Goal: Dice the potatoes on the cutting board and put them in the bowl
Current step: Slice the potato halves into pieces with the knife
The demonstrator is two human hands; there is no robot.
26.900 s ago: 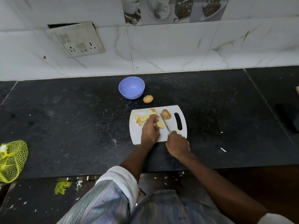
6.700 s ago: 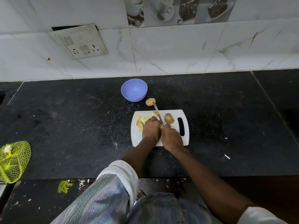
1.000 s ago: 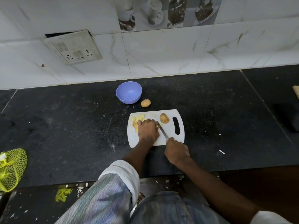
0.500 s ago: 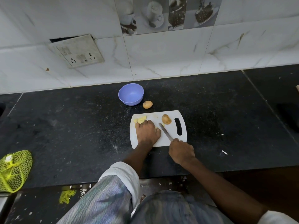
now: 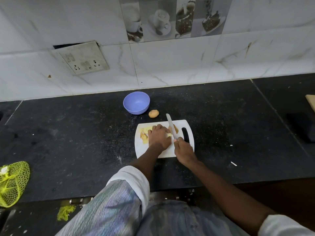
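Observation:
A white cutting board (image 5: 189, 126) lies on the black counter. Pale yellow cut potato pieces (image 5: 144, 132) sit on its left part. My left hand (image 5: 158, 137) lies palm down over them, its fingers curled on a potato piece (image 5: 169, 135) beside the blade. My right hand (image 5: 183, 150) grips the handle of a knife (image 5: 171, 126), whose blade points away from me. A half potato (image 5: 176, 129) shows just right of the blade. The purple bowl (image 5: 136, 103) stands behind the board and looks empty. A whole potato (image 5: 153, 113) lies next to the bowl.
A yellow mesh bag (image 5: 12, 182) lies at the counter's left front edge. A dark object (image 5: 301, 128) and a wooden edge (image 5: 311, 103) are at the far right. A switch plate (image 5: 80, 57) hangs on the tiled wall. White scraps (image 5: 233, 163) dot the counter.
My right hand has moved up onto the board and swung the knife forward, so the blade now stands next to my left hand's fingers. My left hand stays on the potato pieces.

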